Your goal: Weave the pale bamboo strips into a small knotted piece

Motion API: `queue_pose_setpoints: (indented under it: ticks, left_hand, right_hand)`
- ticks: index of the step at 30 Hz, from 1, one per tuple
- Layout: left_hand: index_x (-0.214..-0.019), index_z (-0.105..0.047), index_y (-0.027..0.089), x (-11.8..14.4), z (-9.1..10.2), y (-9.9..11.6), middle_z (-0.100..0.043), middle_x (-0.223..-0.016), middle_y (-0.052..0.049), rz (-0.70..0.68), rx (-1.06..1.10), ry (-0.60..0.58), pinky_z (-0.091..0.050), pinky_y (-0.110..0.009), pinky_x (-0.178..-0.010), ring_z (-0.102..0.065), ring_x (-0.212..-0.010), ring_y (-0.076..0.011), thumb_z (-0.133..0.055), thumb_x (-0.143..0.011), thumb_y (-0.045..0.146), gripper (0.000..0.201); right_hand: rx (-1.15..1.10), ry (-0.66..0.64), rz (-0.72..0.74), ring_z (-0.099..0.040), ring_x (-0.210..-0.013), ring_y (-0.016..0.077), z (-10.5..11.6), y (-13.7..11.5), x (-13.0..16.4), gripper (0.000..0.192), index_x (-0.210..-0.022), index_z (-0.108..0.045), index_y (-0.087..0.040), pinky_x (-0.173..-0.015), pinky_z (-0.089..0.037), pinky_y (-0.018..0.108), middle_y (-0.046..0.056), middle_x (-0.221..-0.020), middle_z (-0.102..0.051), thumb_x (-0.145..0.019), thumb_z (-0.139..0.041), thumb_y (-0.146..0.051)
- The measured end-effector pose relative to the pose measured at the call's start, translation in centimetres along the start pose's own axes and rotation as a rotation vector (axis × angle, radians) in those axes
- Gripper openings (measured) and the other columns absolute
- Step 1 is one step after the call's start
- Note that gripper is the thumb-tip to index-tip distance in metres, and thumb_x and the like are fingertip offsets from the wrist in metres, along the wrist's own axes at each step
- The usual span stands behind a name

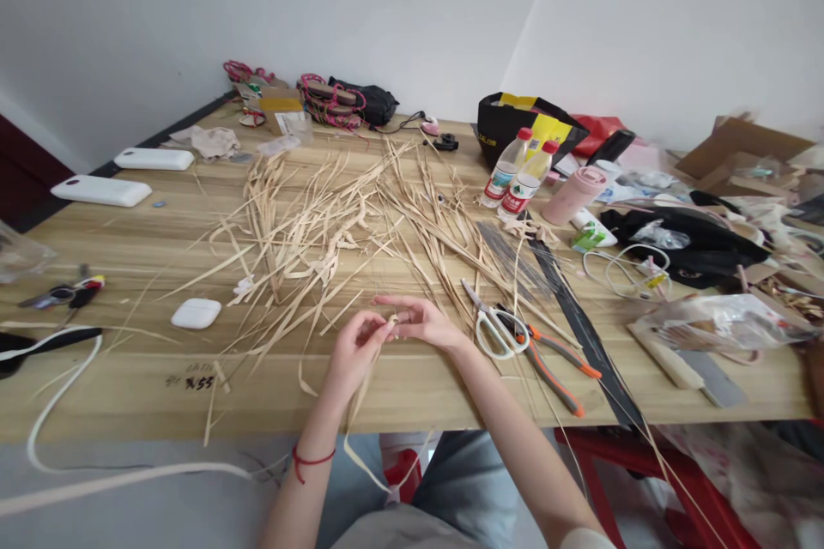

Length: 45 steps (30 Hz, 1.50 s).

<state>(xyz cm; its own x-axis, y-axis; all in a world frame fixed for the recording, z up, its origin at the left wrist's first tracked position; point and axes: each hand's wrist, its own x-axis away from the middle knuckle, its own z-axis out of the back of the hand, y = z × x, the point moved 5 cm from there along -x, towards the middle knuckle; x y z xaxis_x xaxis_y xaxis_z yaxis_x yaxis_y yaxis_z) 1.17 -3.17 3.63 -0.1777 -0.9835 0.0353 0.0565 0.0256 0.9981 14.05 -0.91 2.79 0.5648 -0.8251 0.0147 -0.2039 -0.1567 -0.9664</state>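
Note:
Near the front edge of the table, my left hand (pixel 355 347) and my right hand (pixel 426 322) meet fingertip to fingertip. Both pinch a pale straw strip (pixel 358 401), whose small folded end shows between the fingers. From my left hand the strip's long tail hangs down past the table edge. Loose straw strips (pixel 302 227) lie spread just beyond my hands, with a braided length of straw (pixel 338 244) among them. White-handled scissors (pixel 500 334) rest to the right of my right hand, partly over orange-and-grey pliers (pixel 559 371).
Two water bottles (pixel 515 176), a pink tumbler (pixel 574 195) and a black-and-yellow bag (pixel 523 122) stand at the back right. A white earbud case (pixel 196 314) lies left. A white cable (pixel 42 412) drops over the left front edge. Clutter and a plastic bag (pixel 727 322) fill the right side.

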Motion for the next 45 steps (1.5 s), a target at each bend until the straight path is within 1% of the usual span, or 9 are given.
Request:
queue_pose_setpoints:
  ticks: [3,6,10,17,25,32,36,41,45]
  left_hand:
    - [-0.072,-0.053,0.018,-0.3,0.3,0.2,-0.061,-0.066,0.001,-0.036,-0.087,-0.078,-0.042,-0.023,-0.058,-0.057,-0.062,-0.0128,-0.059,-0.076,0.038,0.021]
    - [-0.069,-0.053,0.018,-0.7,0.8,0.6,-0.059,-0.062,0.002,-0.069,-0.189,-0.128,-0.038,-0.022,-0.054,-0.052,-0.056,-0.0112,-0.059,-0.076,0.035,0.02]
    - [-0.065,-0.056,0.018,-1.4,1.6,0.9,-0.058,-0.058,0.002,-0.056,-0.256,-0.11,-0.039,-0.023,-0.053,-0.054,-0.055,-0.0128,-0.062,-0.072,0.035,0.02]
    - [-0.07,-0.051,0.019,-1.7,0.9,0.4,-0.064,-0.066,0.0,0.036,-0.066,-0.18,-0.049,-0.028,-0.066,-0.065,-0.069,-0.0173,-0.061,-0.073,0.037,0.021]
    - [-0.078,-0.051,0.018,-1.0,0.3,1.4,-0.066,-0.076,-0.003,-0.021,-0.009,-0.23,-0.05,-0.032,-0.076,-0.065,-0.078,-0.0171,-0.056,-0.079,0.032,0.014]
    - [-0.097,-0.053,0.019,-0.6,0.2,1.2,-0.065,-0.08,-0.004,-0.023,-0.082,-0.238,-0.048,-0.027,-0.064,-0.063,-0.075,-0.016,-0.051,-0.083,0.032,0.018]
    - [-0.093,-0.051,0.019,-0.6,-0.1,0.9,-0.063,-0.078,-0.003,0.028,-0.048,-0.203,-0.046,-0.024,-0.059,-0.061,-0.07,-0.0139,-0.051,-0.083,0.033,0.018]
    - [-0.087,-0.044,0.02,-0.5,-0.5,0.7,-0.059,-0.072,0.002,0.076,0.064,-0.162,-0.04,-0.02,-0.049,-0.05,-0.049,-0.0078,-0.053,-0.081,0.034,0.018]
    - [-0.084,-0.044,0.02,-0.5,-0.5,0.5,-0.059,-0.068,0.003,0.098,0.082,-0.147,-0.037,-0.019,-0.045,-0.047,-0.045,-0.0064,-0.053,-0.08,0.033,0.016]
  right_hand:
    - [0.004,-0.008,0.003,-0.059,-0.072,0.0089,0.0,0.0,0.0,0.061,-0.125,-0.052,-0.02,-0.06,-0.043,0.019,0.01,-0.126,-0.055,-0.067,-0.069,-0.017]
    - [0.026,-0.029,-0.014,-0.06,-0.072,0.0106,-0.1,0.1,0.0,0.061,-0.128,-0.05,-0.018,-0.058,-0.041,0.019,0.009,-0.107,-0.065,-0.069,-0.069,-0.019]
    - [0.062,-0.029,-0.024,-0.061,-0.071,0.0122,0.1,0.4,-0.1,0.063,-0.129,-0.047,-0.017,-0.056,-0.04,0.018,0.007,-0.089,-0.068,-0.07,-0.069,-0.022]
    - [0.058,0.016,-0.013,-0.062,-0.072,0.0137,0.2,0.3,0.0,0.062,-0.128,-0.049,-0.018,-0.065,-0.044,0.023,0.007,-0.091,-0.068,-0.069,-0.069,-0.023]
    - [0.021,0.074,0.023,-0.059,-0.067,0.0132,0.3,-0.3,0.0,0.043,-0.119,-0.059,-0.015,-0.066,-0.044,0.026,0.004,-0.081,-0.068,-0.079,-0.059,-0.032]
    - [0.012,0.131,-0.013,-0.059,-0.068,0.0126,0.2,0.3,-0.3,0.046,-0.117,-0.059,-0.018,-0.065,-0.042,0.025,0.004,-0.086,-0.068,-0.074,-0.068,-0.033]
    - [-0.014,0.125,0.001,-0.058,-0.067,0.0125,0.3,0.5,-0.4,0.046,-0.118,-0.059,-0.017,-0.064,-0.041,0.025,0.004,-0.085,-0.068,-0.074,-0.067,-0.03]
    - [-0.034,0.106,0.004,-0.059,-0.067,0.0132,0.4,0.4,-0.3,0.043,-0.118,-0.059,-0.016,-0.065,-0.042,0.025,0.003,-0.08,-0.068,-0.076,-0.062,-0.024]
    - [-0.044,0.059,-0.014,-0.06,-0.072,0.0147,0.0,0.3,-0.1,0.049,-0.121,-0.056,-0.018,-0.068,-0.043,0.026,0.003,-0.08,-0.068,-0.073,-0.063,-0.02]
